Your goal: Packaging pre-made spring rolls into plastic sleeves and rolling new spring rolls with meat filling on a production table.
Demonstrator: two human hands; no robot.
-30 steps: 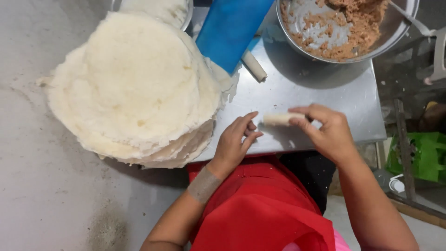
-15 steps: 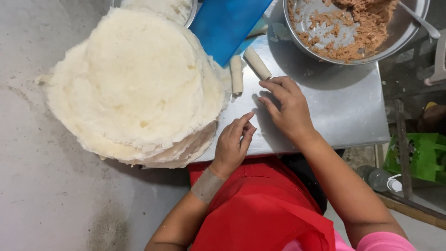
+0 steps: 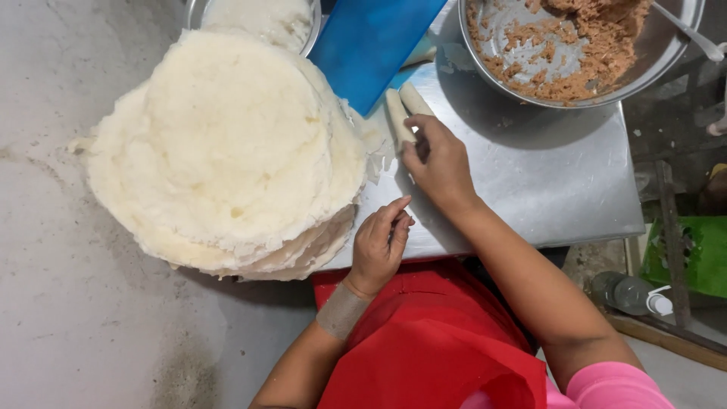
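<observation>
The landmark here is the big round stack of thin white wrapper sheets [image 3: 227,151], which lies on the left part of the shiny steel tabletop [image 3: 553,182] and hangs a little over its near edge.

Just beside the right edge of this stack, two small pale rolled sticks [image 3: 405,113] lie side by side on the tabletop, touching each other. The right hand [image 3: 439,163] is stretched out to them from the near side; its fingers [image 3: 415,148] are bent and close together, and the tips rest on the near end of the rolls. I cannot tell if the fingers really pinch a roll or only press on it.

The left hand [image 3: 379,246] is at the near right corner of the stack, right beside its lower sheets. Its fingers are loosely curled and narrow, and they hold nothing. A beige band [image 3: 341,310] goes around this wrist.

Beyond the rolls, a flat blue plastic board [image 3: 371,42] lies slanted, with its left edge over the stack. Far to the right of the stack stands a wide round metal bowl [image 3: 485,53] with brownish minced filling [image 3: 598,45] and a spoon handle [image 3: 685,30]. Behind the stack, another metal bowl [image 3: 261,19] holds something white. A red apron [image 3: 424,341] covers the person's lap, near the lower right of the stack.
</observation>
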